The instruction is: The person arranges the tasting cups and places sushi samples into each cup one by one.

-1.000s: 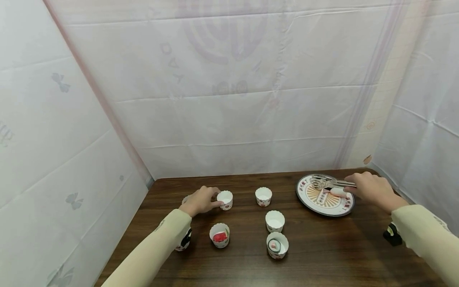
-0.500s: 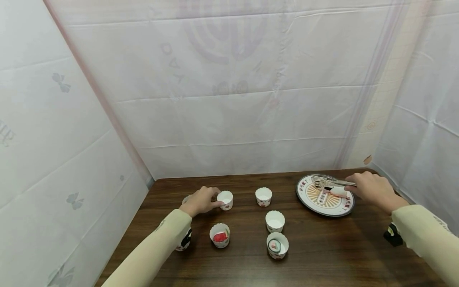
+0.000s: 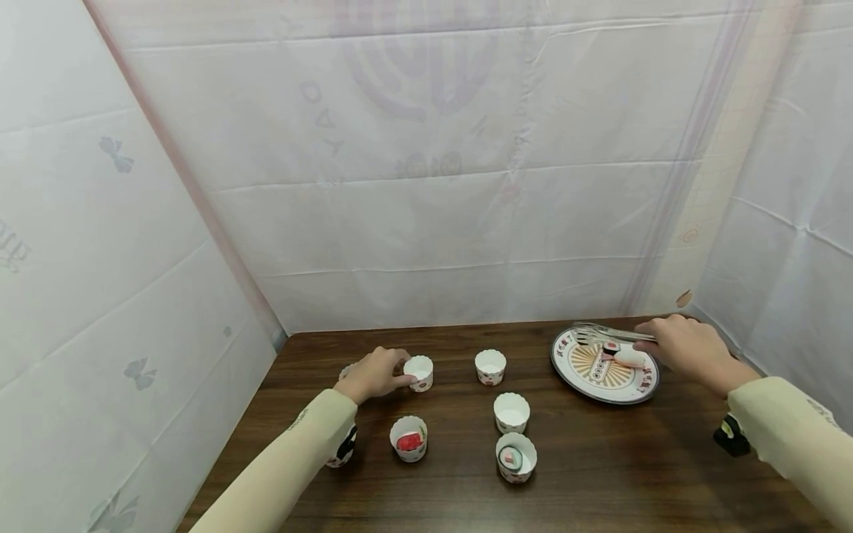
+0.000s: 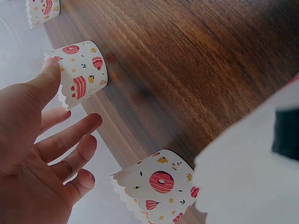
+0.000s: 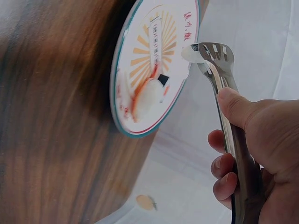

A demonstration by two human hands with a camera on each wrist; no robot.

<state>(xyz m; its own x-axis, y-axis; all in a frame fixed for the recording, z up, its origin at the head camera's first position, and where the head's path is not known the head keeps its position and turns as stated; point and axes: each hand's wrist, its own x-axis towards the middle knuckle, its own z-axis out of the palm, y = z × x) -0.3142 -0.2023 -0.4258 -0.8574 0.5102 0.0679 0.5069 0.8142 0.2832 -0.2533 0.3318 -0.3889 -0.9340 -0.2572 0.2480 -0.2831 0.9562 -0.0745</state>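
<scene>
My left hand (image 3: 378,372) holds the rim of a white paper baking cup (image 3: 419,374) between thumb and forefinger. In the left wrist view the other fingers are loosely bent beside the printed cup (image 4: 81,72). My right hand (image 3: 689,349) grips metal tongs (image 3: 609,333) above the far side of a round patterned plate (image 3: 574,377). At the tongs' tips in the right wrist view is a small white piece with a dark band (image 5: 191,54); whether it is pinched, I cannot tell. On the plate lies a white piece of sushi (image 5: 148,99) with dark and reddish parts near it.
Several other baking cups stand on the brown wooden table (image 3: 453,488). One cup (image 3: 409,438) contains a red piece; another cup (image 3: 516,457) has a round green-edged piece inside. White cloth (image 3: 426,222) hangs behind and at both sides.
The tongs have moved slightly toward the plate's far rim, and their arms look closer together. More of the dark-banded piece on the plate shows. My left hand stays at its cup.
</scene>
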